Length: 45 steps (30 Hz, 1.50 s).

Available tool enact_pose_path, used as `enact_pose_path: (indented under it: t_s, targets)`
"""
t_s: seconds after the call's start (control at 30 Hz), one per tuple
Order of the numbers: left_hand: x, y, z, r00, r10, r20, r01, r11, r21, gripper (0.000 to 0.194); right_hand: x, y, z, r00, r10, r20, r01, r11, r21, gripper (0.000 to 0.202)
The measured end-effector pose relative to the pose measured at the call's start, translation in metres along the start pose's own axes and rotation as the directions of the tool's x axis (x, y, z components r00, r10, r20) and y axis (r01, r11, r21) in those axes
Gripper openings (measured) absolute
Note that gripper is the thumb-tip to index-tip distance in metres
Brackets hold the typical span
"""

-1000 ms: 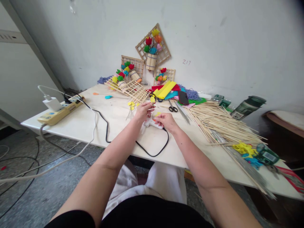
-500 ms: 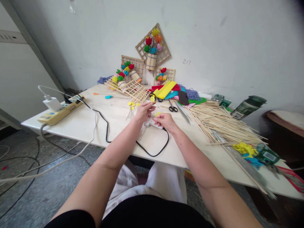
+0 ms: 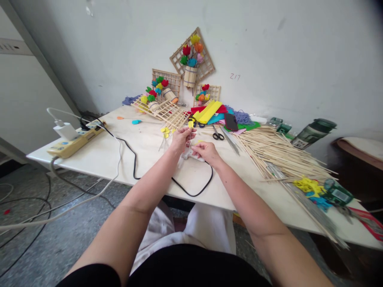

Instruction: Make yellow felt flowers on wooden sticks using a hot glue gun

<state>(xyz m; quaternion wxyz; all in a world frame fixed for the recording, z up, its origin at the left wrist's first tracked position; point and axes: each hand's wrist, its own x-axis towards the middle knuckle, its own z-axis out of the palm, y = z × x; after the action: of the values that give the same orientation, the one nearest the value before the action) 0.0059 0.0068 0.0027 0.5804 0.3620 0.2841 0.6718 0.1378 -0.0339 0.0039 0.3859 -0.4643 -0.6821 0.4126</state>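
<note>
My left hand is closed in a pinch around a thin stem topped by a small yellow paper piece, which sticks up above the fingertips. At the lower end of that stem, my right hand has thumb and forefinger pressed together; the stem seems to run between both hands. A white glue gun lies on the table beneath them, partly hidden by the fingers. Left of my left hand are several yellow paper pieces on thin pale stems.
Stick lattices with paper flowers stand at the wall. Scissors, crepe paper and a phone lie behind my hands. Wooden sticks cover the right side. A power strip sits left; a black cord crosses the table.
The yellow paper piece has turned and shifted slightly left between my fingers. Both hands have otherwise barely moved.
</note>
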Motion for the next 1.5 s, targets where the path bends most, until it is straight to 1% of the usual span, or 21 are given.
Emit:
enact_pose_path:
  t_s: [0.1, 0.17, 0.23, 0.3, 0.37, 0.43, 0.5, 0.6, 0.67, 0.77, 0.83, 0.87, 0.9, 0.93, 0.97, 1.0, 1.07, 1.13, 1.23, 1.33, 1.5]
  targets:
    - [0.005, 0.005, -0.004, 0.998, 0.045, -0.041, -0.045, 0.999, -0.001, 0.021, 0.001, 0.003, -0.005, 0.992, -0.095, -0.078, 0.069, 0.955, -0.288, 0.023]
    - [0.009, 0.010, -0.008, 0.994, 0.073, -0.075, -0.073, 0.997, 0.003, 0.022, 0.000, 0.003, -0.010, 0.979, -0.189, -0.074, 0.118, 0.825, -0.553, 0.024]
    - [0.013, 0.016, -0.013, 0.988, 0.118, -0.096, -0.119, 0.993, 0.000, 0.021, -0.002, 0.000, -0.013, 0.973, -0.231, 0.003, 0.157, 0.650, -0.743, 0.030]
    - [0.015, 0.022, -0.017, 0.981, 0.146, -0.126, -0.149, 0.989, -0.014, 0.020, -0.006, -0.005, -0.014, 0.977, -0.196, 0.083, 0.174, 0.511, -0.842, 0.037]
    - [0.016, 0.027, -0.020, 0.973, 0.160, -0.168, -0.166, 0.986, -0.018, 0.020, -0.010, -0.010, -0.010, 0.982, -0.119, 0.143, 0.181, 0.421, -0.889, 0.042]
    - [0.017, 0.030, -0.022, 0.967, 0.167, -0.190, -0.174, 0.985, -0.019, 0.020, -0.014, -0.013, -0.004, 0.980, -0.054, 0.193, 0.199, 0.375, -0.905, 0.047]
    - [0.018, 0.031, -0.024, 0.967, 0.169, -0.192, -0.175, 0.984, -0.015, 0.019, -0.016, -0.015, 0.004, 0.977, -0.026, 0.212, 0.207, 0.363, -0.909, 0.050]
    - [0.019, 0.029, -0.026, 0.972, 0.161, -0.174, -0.162, 0.987, 0.008, 0.020, -0.016, -0.013, 0.008, 0.983, -0.011, 0.185, 0.176, 0.362, -0.915, 0.044]
    - [0.019, 0.027, -0.027, 0.975, 0.154, -0.159, -0.150, 0.988, 0.033, 0.021, -0.013, -0.010, 0.004, 0.991, -0.017, 0.136, 0.133, 0.365, -0.922, 0.039]
    - [0.019, 0.023, -0.028, 0.981, 0.144, -0.131, -0.137, 0.989, 0.064, 0.023, -0.006, -0.005, -0.012, 0.998, -0.061, -0.010, 0.017, 0.428, -0.904, 0.034]
    - [0.019, 0.021, -0.027, 0.986, 0.129, -0.106, -0.120, 0.989, 0.085, 0.025, 0.000, -0.001, -0.024, 0.988, -0.093, -0.125, -0.055, 0.542, -0.839, 0.033]
    - [0.018, 0.020, -0.026, 0.989, 0.118, -0.093, -0.108, 0.989, 0.100, 0.027, 0.002, 0.000, -0.029, 0.977, -0.095, -0.192, -0.089, 0.635, -0.768, 0.032]
    - [0.017, 0.019, -0.025, 0.991, 0.105, -0.083, -0.094, 0.988, 0.118, 0.028, 0.004, 0.002, -0.033, 0.967, -0.083, -0.240, -0.097, 0.754, -0.649, 0.032]
    - [0.017, 0.019, -0.024, 0.993, 0.091, -0.071, -0.081, 0.987, 0.138, 0.029, 0.005, 0.003, -0.036, 0.967, -0.057, -0.249, -0.074, 0.872, -0.485, 0.034]
    - [0.015, 0.018, -0.023, 0.995, 0.078, -0.056, -0.068, 0.985, 0.159, 0.029, 0.005, 0.004, -0.037, 0.972, -0.032, -0.233, -0.039, 0.955, -0.294, 0.035]
    - [0.014, 0.017, -0.021, 0.997, 0.066, -0.039, -0.058, 0.982, 0.177, 0.030, 0.005, 0.004, -0.038, 0.980, -0.021, -0.197, 0.001, 0.995, -0.104, 0.038]
    - [0.012, 0.016, -0.019, 0.999, 0.047, -0.004, -0.046, 0.978, 0.202, 0.030, 0.004, 0.003, -0.037, 0.992, -0.037, -0.119, 0.058, 0.982, 0.181, 0.040]
    - [0.010, 0.015, -0.017, 0.999, 0.037, 0.028, -0.042, 0.976, 0.213, 0.029, 0.001, 0.001, -0.034, 0.995, -0.061, -0.079, 0.082, 0.949, 0.304, 0.040]
    - [0.008, 0.014, -0.015, 0.998, 0.021, 0.052, -0.033, 0.973, 0.228, 0.029, -0.002, -0.003, -0.031, 0.997, -0.058, -0.052, 0.072, 0.937, 0.341, 0.038]
    - [0.007, 0.014, -0.015, 0.998, 0.011, 0.063, -0.026, 0.972, 0.234, 0.027, -0.004, -0.006, -0.029, 0.998, -0.028, -0.062, 0.047, 0.946, 0.321, 0.035]
    - [0.006, 0.014, -0.015, 0.997, 0.012, 0.081, -0.031, 0.970, 0.239, 0.024, -0.005, -0.008, -0.031, 0.997, -0.005, -0.078, 0.028, 0.955, 0.295, 0.045]
